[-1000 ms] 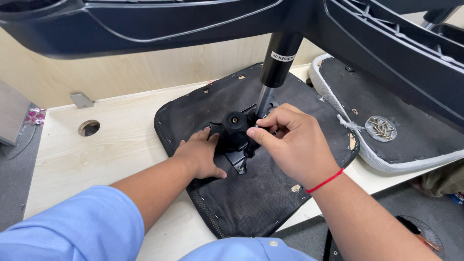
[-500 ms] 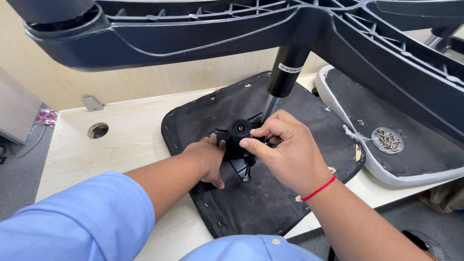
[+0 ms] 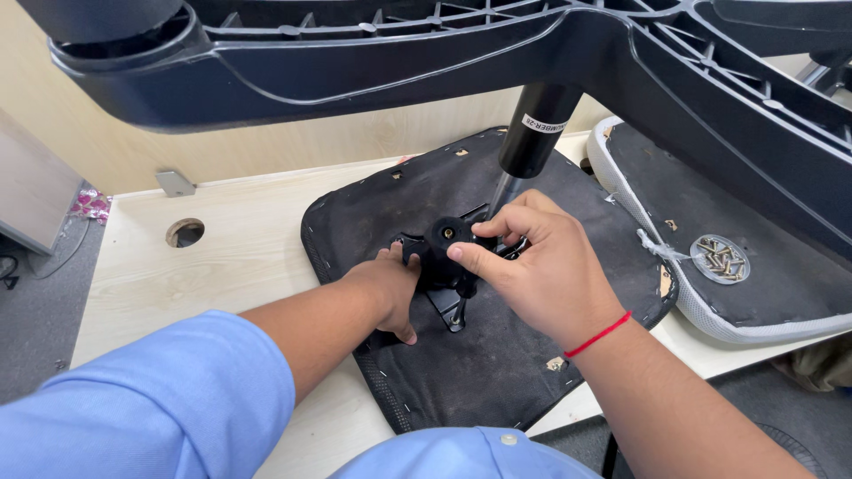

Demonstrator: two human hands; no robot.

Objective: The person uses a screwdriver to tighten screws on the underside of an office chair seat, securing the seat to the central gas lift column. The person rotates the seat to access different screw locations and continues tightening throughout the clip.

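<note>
In the middle of the frame an upturned chair seat [image 3: 497, 372] lies on the pale wooden desk [image 3: 222, 266], its black fabric underside facing up. Bolted at its centre is a black metal seat mechanism [image 3: 444, 266] with a round knob [image 3: 446, 234], and a gas-lift column [image 3: 532, 142] rises from it to the dark plastic star base [image 3: 399, 53] that spans the top of the frame.

The left hand [image 3: 386, 288] lies curled against the left side of the mechanism, fingers pressed to the plate. The right hand [image 3: 532, 266] is closed around the mechanism's right side just below the column, thumb pointing toward the knob; what its fingertips pinch is hidden.

The mechanism looks stiff and heavy, with hard metal edges, so it is likely best held by the plate body and not by the knob or a thin lever. The seat pad would probably flex a little at its stapled fabric rim. With the base overhead, the assembly seems top-heavy and may tip unless steadied low on the column.

At the right edge lies a second seat [image 3: 763, 310] with a small pile of screws [image 3: 721, 259]. A round cable hole [image 3: 185, 232] sits at the left of the desk.
</note>
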